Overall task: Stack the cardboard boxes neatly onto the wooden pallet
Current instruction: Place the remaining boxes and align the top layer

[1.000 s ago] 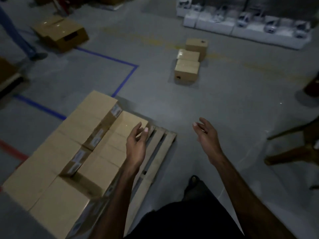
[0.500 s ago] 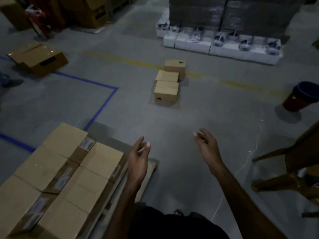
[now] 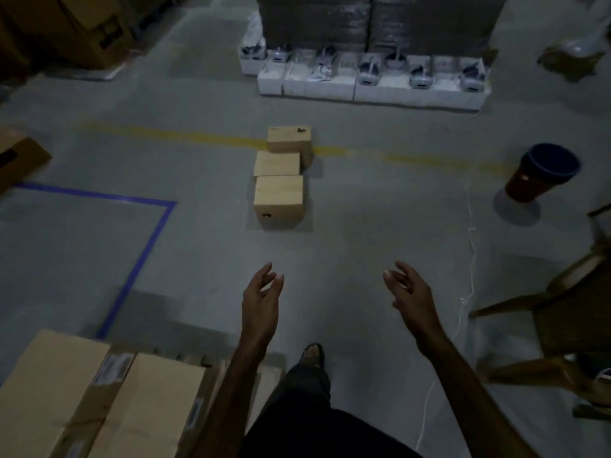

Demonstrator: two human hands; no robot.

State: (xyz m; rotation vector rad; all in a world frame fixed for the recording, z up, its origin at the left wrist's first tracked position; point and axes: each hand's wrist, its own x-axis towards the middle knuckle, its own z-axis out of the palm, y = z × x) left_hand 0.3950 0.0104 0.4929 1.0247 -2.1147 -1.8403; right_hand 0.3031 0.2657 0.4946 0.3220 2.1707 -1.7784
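Cardboard boxes (image 3: 279, 196) ahead; chair (image 3: 562, 312) right.

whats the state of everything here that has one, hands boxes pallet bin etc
left hand: open, holds nothing
right hand: open, holds nothing
three cardboard boxes: closed, on the floor ahead in a touching row, not yet stacked
stacked boxes: closed, side by side on the pallet
wooden pallet: partly covered, near corner bare
bin: upright, open top, contents cannot be told
large box: on the floor at the left edge, cut off
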